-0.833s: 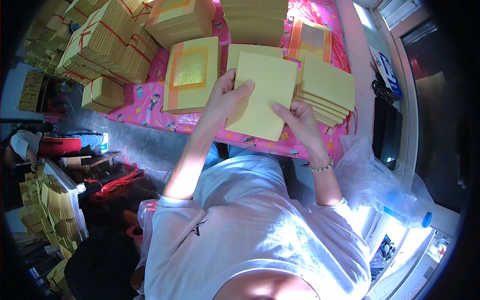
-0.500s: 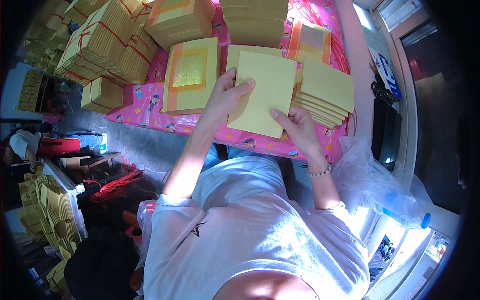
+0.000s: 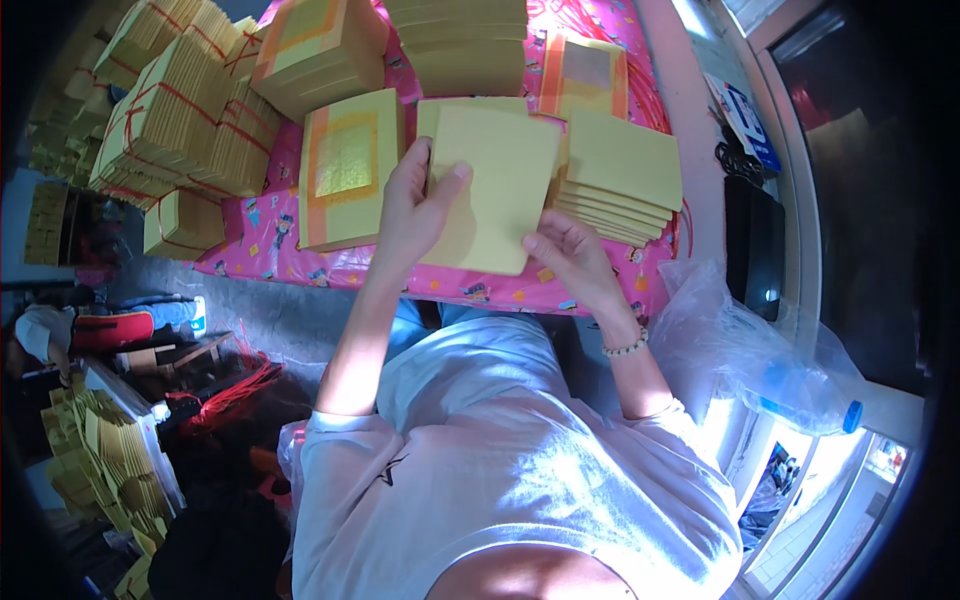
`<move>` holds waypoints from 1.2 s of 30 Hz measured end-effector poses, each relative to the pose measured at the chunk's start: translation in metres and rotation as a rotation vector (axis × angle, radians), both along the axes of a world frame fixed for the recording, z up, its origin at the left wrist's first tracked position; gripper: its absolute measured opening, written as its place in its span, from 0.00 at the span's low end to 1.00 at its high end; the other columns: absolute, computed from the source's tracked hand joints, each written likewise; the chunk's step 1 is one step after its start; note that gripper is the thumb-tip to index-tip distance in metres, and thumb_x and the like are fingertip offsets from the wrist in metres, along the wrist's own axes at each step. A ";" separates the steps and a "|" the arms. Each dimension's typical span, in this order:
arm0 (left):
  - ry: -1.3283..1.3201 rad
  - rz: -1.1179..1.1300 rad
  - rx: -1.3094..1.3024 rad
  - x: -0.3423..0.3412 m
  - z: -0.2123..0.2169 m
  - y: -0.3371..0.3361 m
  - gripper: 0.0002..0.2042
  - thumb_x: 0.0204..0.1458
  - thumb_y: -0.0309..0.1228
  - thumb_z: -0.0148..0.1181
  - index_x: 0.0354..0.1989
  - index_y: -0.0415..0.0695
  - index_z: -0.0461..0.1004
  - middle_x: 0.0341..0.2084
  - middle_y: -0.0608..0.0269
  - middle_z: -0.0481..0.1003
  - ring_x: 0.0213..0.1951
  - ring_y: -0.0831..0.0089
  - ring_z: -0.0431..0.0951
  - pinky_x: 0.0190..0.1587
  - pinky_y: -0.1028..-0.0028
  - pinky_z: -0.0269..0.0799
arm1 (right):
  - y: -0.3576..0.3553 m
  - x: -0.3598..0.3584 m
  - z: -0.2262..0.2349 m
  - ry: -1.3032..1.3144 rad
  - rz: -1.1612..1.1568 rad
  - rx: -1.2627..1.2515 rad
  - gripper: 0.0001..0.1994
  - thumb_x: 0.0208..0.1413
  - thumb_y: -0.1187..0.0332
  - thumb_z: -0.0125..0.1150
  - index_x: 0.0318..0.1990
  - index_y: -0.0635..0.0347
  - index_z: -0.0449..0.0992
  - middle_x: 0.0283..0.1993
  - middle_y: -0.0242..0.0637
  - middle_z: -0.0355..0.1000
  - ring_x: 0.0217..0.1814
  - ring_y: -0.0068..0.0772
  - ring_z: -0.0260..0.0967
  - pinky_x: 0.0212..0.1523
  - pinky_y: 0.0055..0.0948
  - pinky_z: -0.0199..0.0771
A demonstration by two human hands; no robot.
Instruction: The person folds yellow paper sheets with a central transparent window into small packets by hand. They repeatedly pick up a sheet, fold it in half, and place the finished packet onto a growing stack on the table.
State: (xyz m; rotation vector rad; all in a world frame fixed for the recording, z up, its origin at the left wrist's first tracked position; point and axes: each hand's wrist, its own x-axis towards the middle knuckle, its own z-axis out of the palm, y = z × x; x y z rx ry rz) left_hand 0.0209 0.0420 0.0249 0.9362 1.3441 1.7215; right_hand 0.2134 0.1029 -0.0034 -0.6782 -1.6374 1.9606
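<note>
Bundles (image 3: 165, 110) tied with red cord crowd the far left of the desk (image 3: 435, 282), and a smaller bundle (image 3: 183, 222) sits near its left edge. Pink cover (image 3: 245, 238) shows between that bundle and the gold-panelled block (image 3: 345, 170), whose near end stops short of the desk's front edge. Just right of it, the left hand (image 3: 412, 215) grips the card (image 3: 490, 190) by its left side, thumb on the face, fingers going behind. The card slants slightly above the front part of the desk, its lower edge near the rim, its upper end hiding much of a flat stack (image 3: 475, 103). At the card's lower right edge is the right hand (image 3: 575, 262), fingers bent, thumb at the edge; whether it pinches the card I cannot tell. Stepped cards (image 3: 625, 175) stand close beyond that hand, with pink cover in front of them. A plastic bag (image 3: 760, 370) bulges past the desk's right corner.
</note>
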 end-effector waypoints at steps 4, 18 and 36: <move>0.296 -0.207 -0.171 -0.002 0.007 -0.012 0.11 0.54 0.28 0.56 0.44 0.38 0.67 0.31 0.61 0.74 0.35 0.78 0.73 0.39 0.76 0.69 | 0.008 0.000 0.016 0.069 -0.189 -0.097 0.12 0.58 0.67 0.60 0.45 0.65 0.73 0.35 0.29 0.74 0.35 0.16 0.70 0.33 0.17 0.72; 0.145 -0.588 -0.273 -0.022 0.030 0.002 0.25 0.49 0.34 0.65 0.53 0.41 0.64 0.38 0.62 0.74 0.39 0.76 0.73 0.39 0.75 0.69 | 0.024 0.049 0.023 0.067 -0.276 0.122 0.07 0.57 0.75 0.58 0.42 0.64 0.70 0.39 0.29 0.71 0.41 0.13 0.68 0.37 0.15 0.71; 0.314 -0.256 -0.319 0.038 -0.045 0.149 0.33 0.47 0.31 0.65 0.58 0.35 0.53 0.34 0.51 0.75 0.34 0.67 0.78 0.33 0.71 0.74 | 0.087 0.081 -0.011 -0.590 -0.879 0.662 0.19 0.52 0.64 0.62 0.49 0.61 0.66 0.38 0.41 0.74 0.42 0.39 0.70 0.43 0.39 0.69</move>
